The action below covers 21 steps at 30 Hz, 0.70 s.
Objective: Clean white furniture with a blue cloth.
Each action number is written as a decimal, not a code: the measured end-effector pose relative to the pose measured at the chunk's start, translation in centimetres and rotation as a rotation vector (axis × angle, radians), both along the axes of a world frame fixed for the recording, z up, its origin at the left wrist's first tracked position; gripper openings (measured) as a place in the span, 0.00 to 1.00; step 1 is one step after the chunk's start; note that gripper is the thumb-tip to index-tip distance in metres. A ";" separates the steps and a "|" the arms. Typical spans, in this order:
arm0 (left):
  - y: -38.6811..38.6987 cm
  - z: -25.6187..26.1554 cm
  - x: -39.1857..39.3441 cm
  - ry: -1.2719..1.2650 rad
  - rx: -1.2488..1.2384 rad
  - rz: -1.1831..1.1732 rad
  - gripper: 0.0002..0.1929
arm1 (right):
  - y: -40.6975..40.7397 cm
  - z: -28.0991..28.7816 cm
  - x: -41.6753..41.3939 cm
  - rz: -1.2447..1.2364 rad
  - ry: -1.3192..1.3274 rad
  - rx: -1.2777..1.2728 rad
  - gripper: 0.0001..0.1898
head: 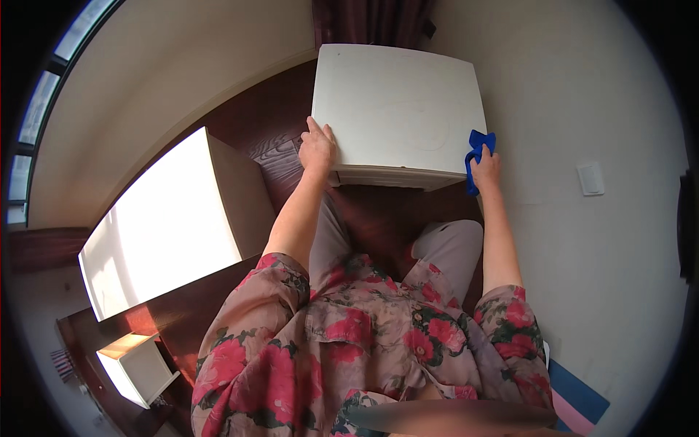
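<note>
In front of me stands a white cabinet [393,104] with a flat top, its near side low and in shade. My left hand [318,147] grips its left edge near the front corner, fingers along the side. At the right front corner, my right hand [486,169] holds a crumpled blue cloth [481,143] against the cabinet's edge. Part of the cloth hangs down beside the corner. Faint marks, one of them a ring, show on the cabinet's top.
A larger white cabinet [164,229], brightly sunlit, stands at left on the dark red wood floor [273,153]. Behind it lies a small white drawer-like box [142,371]. The wall [546,109] with a light switch [590,179] runs close on my right. A dark curtain [371,22] hangs beyond.
</note>
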State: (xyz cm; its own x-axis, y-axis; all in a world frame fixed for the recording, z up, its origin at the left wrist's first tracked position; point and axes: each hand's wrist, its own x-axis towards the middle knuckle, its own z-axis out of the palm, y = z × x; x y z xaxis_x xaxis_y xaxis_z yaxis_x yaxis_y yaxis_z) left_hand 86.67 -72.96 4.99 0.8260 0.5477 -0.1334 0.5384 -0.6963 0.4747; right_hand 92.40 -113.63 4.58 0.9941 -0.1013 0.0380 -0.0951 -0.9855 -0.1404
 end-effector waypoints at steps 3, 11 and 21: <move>-0.5 -0.4 -1.6 -0.002 -0.022 0.027 0.31 | 0.7 0.4 -1.1 0.024 -0.053 -0.072 0.25; 3.5 -5.7 -2.3 -0.190 -0.320 0.091 0.31 | 11.6 2.9 -6.8 0.382 -0.118 -0.180 0.23; 1.3 -3.8 -10.8 -0.617 -0.375 0.217 0.26 | 26.4 3.0 -7.4 0.202 -0.080 0.755 0.25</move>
